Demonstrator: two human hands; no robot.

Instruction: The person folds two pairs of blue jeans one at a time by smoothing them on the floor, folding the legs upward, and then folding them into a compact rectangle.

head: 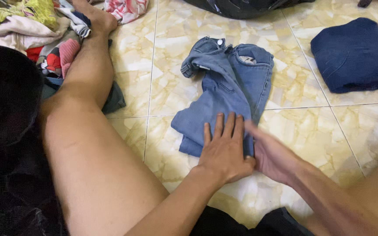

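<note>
Light blue jeans (226, 94); dark navy folded cloth (354, 54) at two o'clock; cream-yellow marbled floor tiles (305, 135); multicoloured clothes pile (31, 26) at ten o'clock.

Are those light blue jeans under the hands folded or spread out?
Partly folded: the light blue jeans lie doubled over in a loose bundle, waistband open at top, left hand flat on them.

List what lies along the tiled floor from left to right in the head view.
Pile of mixed clothes → outstretched leg → light blue jeans under the left hand → right hand → folded dark blue jeans.
</note>
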